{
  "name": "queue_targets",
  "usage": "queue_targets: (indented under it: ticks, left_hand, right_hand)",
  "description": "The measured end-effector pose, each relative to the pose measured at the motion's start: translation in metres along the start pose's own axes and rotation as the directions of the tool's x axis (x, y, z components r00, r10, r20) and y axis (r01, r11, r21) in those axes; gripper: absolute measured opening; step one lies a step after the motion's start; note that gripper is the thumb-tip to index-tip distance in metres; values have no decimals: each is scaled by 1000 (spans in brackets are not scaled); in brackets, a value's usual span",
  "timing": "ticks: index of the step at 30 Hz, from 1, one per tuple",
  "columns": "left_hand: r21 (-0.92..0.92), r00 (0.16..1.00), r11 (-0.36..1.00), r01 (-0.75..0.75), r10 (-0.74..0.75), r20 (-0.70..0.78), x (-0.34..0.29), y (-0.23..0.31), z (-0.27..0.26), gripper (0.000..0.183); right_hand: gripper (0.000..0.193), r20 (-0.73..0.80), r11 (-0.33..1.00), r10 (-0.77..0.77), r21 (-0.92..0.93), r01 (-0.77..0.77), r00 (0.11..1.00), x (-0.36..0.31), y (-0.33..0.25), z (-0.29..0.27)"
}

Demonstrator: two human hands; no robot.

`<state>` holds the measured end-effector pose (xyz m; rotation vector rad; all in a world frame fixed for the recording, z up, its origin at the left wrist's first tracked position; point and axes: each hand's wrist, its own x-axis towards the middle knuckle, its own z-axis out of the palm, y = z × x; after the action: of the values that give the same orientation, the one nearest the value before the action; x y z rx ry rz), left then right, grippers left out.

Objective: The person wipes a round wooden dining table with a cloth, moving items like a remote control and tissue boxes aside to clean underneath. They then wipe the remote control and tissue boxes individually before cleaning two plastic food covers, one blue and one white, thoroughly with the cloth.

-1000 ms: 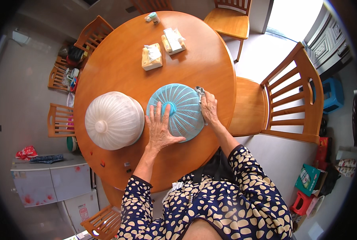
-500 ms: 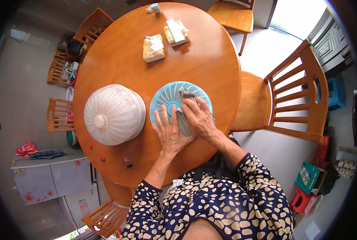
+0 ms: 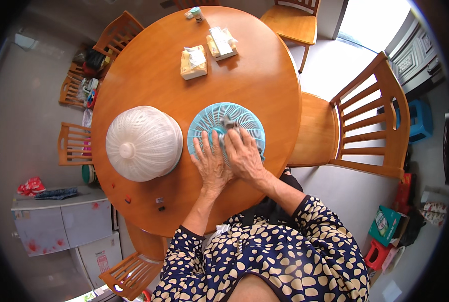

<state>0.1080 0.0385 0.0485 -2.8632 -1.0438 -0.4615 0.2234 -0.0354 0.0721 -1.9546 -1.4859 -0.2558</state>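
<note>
A round light-blue plastic mesh basket or cover [image 3: 202, 121] lies on the wooden table [image 3: 154, 75] in front of me; I cannot tell which way up it is. My left hand [image 3: 213, 166] rests on its near left part, fingers spread. Over its near right part, my right hand [image 3: 246, 157] presses a grey cloth [image 3: 229, 122] against the mesh, close to the centre. The cloth bunches out beyond the fingertips, and the palm hides some of it. To the left stands a white mesh dome cover [image 3: 144, 138] with a knob on top.
Two tissue packs [image 3: 194, 64] and a small capped jar [image 3: 197, 13] stand at the table's far side. Small dark and red bits [image 3: 128, 200] lie near its left front edge. Wooden chairs [image 3: 312, 133] surround the table. A white cabinet [image 3: 66, 224] is at the left.
My right hand and the cloth have shifted slightly left, toward the middle of the blue mesh. My left hand stays spread in nearly the same place.
</note>
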Motion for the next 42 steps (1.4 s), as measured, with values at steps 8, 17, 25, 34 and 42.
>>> queue_targets:
  ticks: [8, 17, 25, 34, 42]
  left_hand:
    - [-107, 998, 994, -5, 12, 63, 4, 10, -23, 128]
    - [-64, 977, 995, 82, -67, 203, 10, 23, -39, 143]
    - [-109, 986, 992, 71, -54, 155, 9, 22, -35, 143]
    - [-122, 991, 991, 56, -41, 127, 7, 15, -27, 138]
    - [-488, 989, 868, 85, -15, 146, -9, -25, -31, 118]
  right_hand:
    - [38, -119, 983, -50, 171, 70, 992, -26, 23, 2]
    - [25, -149, 762, 560, 479, -435, 815, 5, 74, 41]
    - [28, 34, 638, 702, 414, -649, 712, -35, 67, 45]
    - [26, 280, 844, 267, 394, -364, 922, -93, 17, 7]
    - [44, -102, 920, 182, 370, -132, 978, -12, 29, -56]
